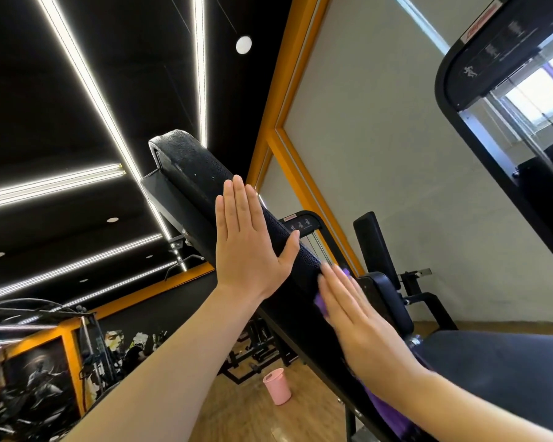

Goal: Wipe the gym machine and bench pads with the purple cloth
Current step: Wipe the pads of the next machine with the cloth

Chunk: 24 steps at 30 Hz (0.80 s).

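A long black textured back pad (192, 167) of a gym bench rises steeply from lower right to upper left. My left hand (249, 244) lies flat against the pad's side with straight fingers and the thumb spread onto the pad's face. My right hand (355, 314) presses flat on the purple cloth (387, 406), which lies on the pad lower down. The cloth peeks out beside my fingers and hangs below my wrist. A dark seat pad (498, 368) lies at the lower right.
Another machine with black pads (374, 250) stands by the grey wall behind. A tall black machine frame (479, 100) fills the upper right. A pink bin (276, 386) sits on the wooden floor below. Racks and equipment crowd the lower left.
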Each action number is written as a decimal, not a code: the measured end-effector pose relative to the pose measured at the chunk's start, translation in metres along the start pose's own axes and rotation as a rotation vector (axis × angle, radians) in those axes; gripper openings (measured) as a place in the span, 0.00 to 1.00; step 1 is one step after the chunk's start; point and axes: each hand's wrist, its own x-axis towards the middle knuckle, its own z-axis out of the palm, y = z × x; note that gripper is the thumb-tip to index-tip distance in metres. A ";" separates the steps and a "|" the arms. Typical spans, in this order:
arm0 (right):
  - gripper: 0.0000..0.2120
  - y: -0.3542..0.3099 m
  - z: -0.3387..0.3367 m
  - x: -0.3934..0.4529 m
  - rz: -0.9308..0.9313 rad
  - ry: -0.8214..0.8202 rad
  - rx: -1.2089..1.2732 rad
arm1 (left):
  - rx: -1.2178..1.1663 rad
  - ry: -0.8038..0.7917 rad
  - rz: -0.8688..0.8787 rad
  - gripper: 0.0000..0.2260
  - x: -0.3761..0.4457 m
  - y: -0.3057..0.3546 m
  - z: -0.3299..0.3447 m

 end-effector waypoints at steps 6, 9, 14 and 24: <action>0.31 0.012 -0.004 -0.022 0.042 -0.137 -0.018 | -0.004 -0.003 -0.008 0.43 0.000 0.000 -0.001; 0.29 0.027 -0.004 -0.097 0.168 -0.187 0.056 | 0.001 -0.010 -0.020 0.43 0.000 0.002 -0.002; 0.25 0.025 -0.017 -0.129 0.159 -0.265 0.025 | 0.008 -0.041 -0.051 0.40 -0.004 0.011 -0.009; 0.29 0.009 -0.012 -0.072 0.202 -0.165 0.131 | -0.113 -0.031 0.037 0.33 -0.050 0.053 0.005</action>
